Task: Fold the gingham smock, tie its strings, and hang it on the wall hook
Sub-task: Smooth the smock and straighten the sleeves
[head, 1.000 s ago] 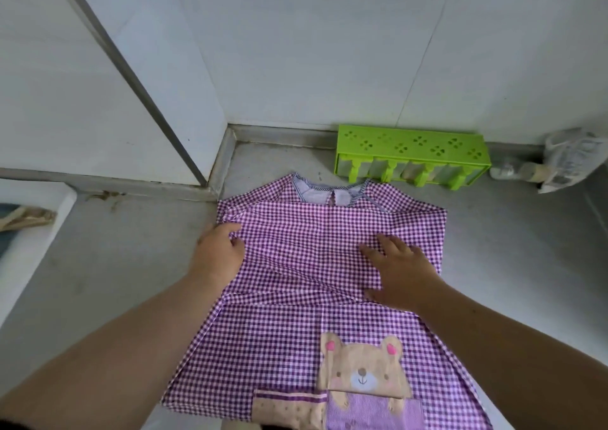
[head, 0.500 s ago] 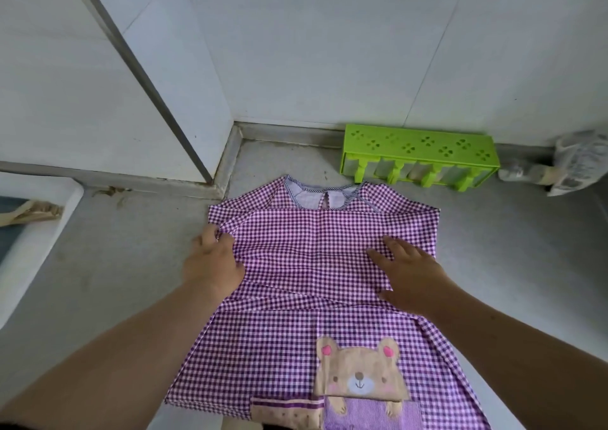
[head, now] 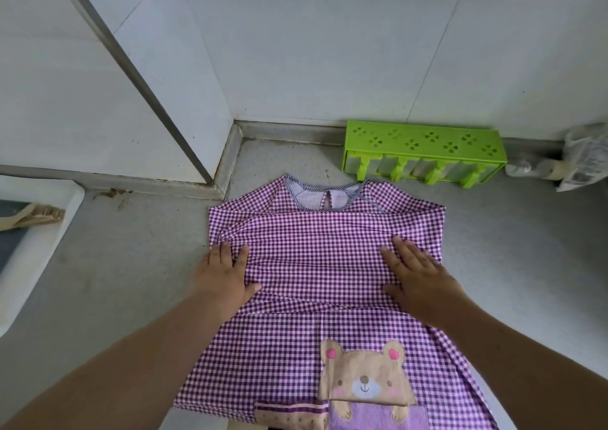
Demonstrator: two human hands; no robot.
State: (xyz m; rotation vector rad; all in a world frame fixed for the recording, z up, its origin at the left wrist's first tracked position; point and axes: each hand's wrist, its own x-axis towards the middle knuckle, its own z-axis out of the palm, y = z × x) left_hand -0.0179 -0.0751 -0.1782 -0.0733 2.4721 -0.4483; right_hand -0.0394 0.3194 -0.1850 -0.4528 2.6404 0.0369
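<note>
Two flat hands press the smock onto the grey counter: the left hand lies on its left edge, fingers straight and gripping nothing, and the right hand lies palm-down near its right edge, fingers spread and likewise holding nothing. The smock lies face up with its neck toward the wall, just beside the green rack, and its bear patch toward the person. Both sides look already turned in, so the step in hand seems to be smoothing that fold. Next, I judge, the hem end needs lifting and bringing toward the neck, with both hands pinching cloth evenly so the side folds stay put. No strings or hook are in view.
</note>
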